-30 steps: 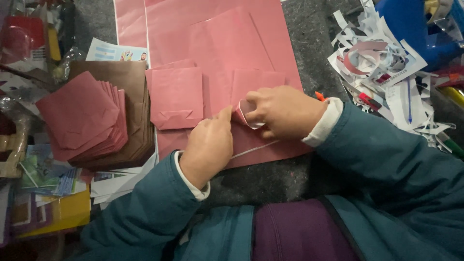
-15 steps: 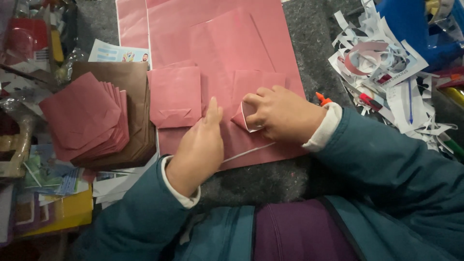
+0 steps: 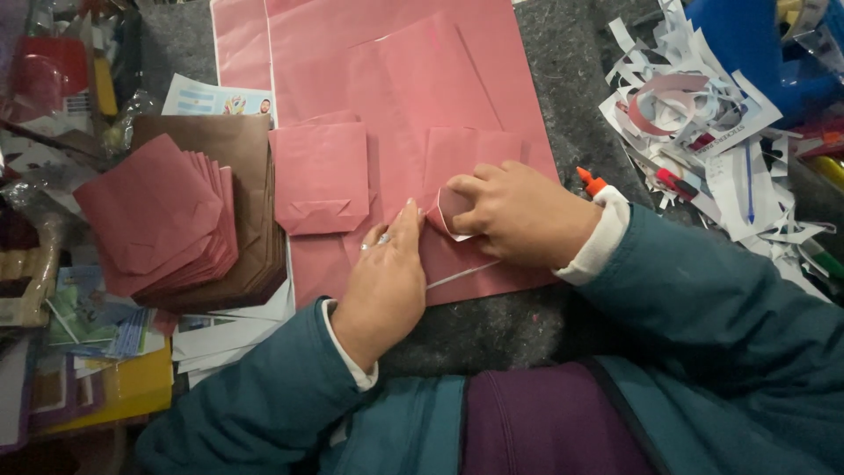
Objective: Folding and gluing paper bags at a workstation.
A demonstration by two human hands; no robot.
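The right hand pinches a corner flap of the pink paper bag on the counter; the left hand is pressed flat beside it. If slipped, the fold may be creased crooked.

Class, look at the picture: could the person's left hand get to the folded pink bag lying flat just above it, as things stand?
Probably yes. The left hand rests on the pink paper, and the folded pink bag lies just beyond its fingertips with only flat paper between; nothing covers it.
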